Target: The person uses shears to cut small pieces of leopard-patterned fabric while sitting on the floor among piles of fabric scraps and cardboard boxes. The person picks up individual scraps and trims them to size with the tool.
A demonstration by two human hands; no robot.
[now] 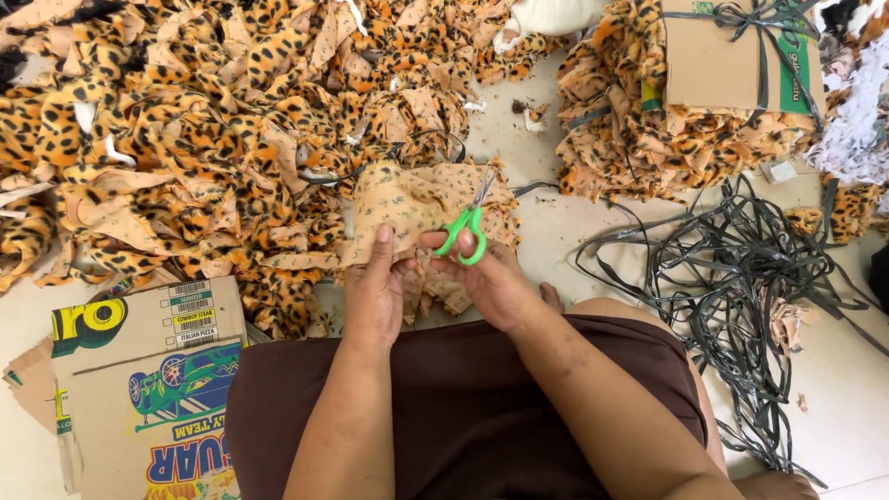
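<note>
My left hand (pixel 375 287) pinches the near edge of a tan fabric piece (pixel 403 204) shown from its plain backing side, thumb on top. My right hand (pixel 491 278) grips small scissors with green handles (pixel 468 231); the blades point up and away over the fabric's right side. Both hands sit above my lap, which is covered in dark brown cloth (pixel 463 407). The fabric piece rests partly on a heap of leopard-print scraps.
A big pile of leopard-print plush pieces (pixel 185 120) fills the floor at the left and back. A bundle tied under cardboard (pixel 732 56) lies at the back right. Tangled grey plastic strapping (pixel 741 268) is at the right. Flattened printed cardboard (pixel 139 389) is at my left.
</note>
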